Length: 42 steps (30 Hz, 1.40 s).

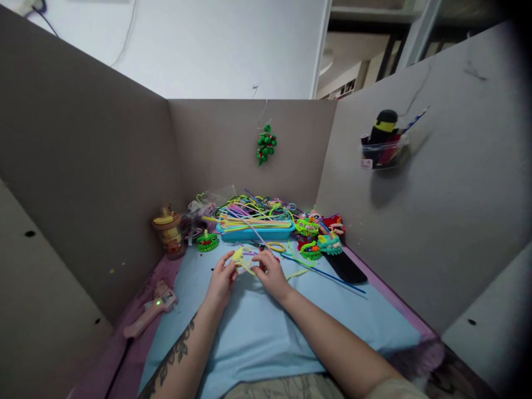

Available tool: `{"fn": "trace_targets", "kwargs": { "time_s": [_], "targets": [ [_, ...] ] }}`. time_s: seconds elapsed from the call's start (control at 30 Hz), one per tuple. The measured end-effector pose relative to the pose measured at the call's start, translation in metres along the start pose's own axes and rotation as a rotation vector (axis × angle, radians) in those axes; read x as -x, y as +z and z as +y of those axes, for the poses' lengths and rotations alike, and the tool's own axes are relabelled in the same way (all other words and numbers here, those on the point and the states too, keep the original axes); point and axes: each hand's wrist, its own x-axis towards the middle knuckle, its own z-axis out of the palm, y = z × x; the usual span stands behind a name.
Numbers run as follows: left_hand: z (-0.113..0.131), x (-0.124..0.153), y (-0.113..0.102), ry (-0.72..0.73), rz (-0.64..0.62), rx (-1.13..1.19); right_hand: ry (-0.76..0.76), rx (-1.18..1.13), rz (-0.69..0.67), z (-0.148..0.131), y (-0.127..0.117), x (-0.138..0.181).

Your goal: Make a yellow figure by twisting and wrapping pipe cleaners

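My left hand is closed, its thumb and fingers pinching a small pale yellow shape bent from pipe cleaner. Close beside it my right hand is closed too, fingertips on a yellow pipe cleaner strand that trails from that shape. Both hands hover just over the light blue cloth. Pliers with red handles seem to lie behind my right fingers, mostly hidden. A long dark blue pipe cleaner stretches to the right of my right hand.
Behind the hands stands a blue tray heaped with coloured pipe cleaners. Several finished fuzzy figures sit at right, and one green figure at left. A pink glue gun, its light green, lies left beside a brown cup. Grey panels enclose three sides.
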Motion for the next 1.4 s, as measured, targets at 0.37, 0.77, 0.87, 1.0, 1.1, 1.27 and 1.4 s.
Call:
{"fn": "trace_targets", "kwargs": {
  "time_s": [0.37, 0.77, 0.87, 1.0, 1.1, 1.27, 1.4],
  "targets": [
    [-0.003, 0.000, 0.001, -0.029, -0.019, -0.180, -0.127, 0.105, -0.087, 0.000, -0.004, 0.002],
    [-0.008, 0.017, 0.005, 0.588, -0.173, -1.019, -0.084, 0.234, -0.103, 0.002, 0.000, 0.002],
    [-0.011, 0.016, 0.003, 0.555, -0.162, -1.081, -0.092, 0.214, -0.129, -0.001, 0.000, 0.003],
    [-0.012, 0.015, 0.002, 0.519, -0.123, -1.063, -0.088, 0.204, -0.117, 0.003, 0.000, 0.002],
    [-0.010, 0.016, 0.003, 0.514, -0.112, -1.018, -0.093, 0.223, -0.105, 0.010, -0.001, 0.002],
    [-0.009, 0.019, 0.004, 0.509, -0.123, -1.095, -0.101, 0.257, -0.127, 0.010, -0.002, 0.003],
    [-0.010, 0.020, 0.003, 0.529, -0.130, -1.220, -0.110, 0.274, -0.143, 0.006, -0.001, 0.004]
  ]
}}
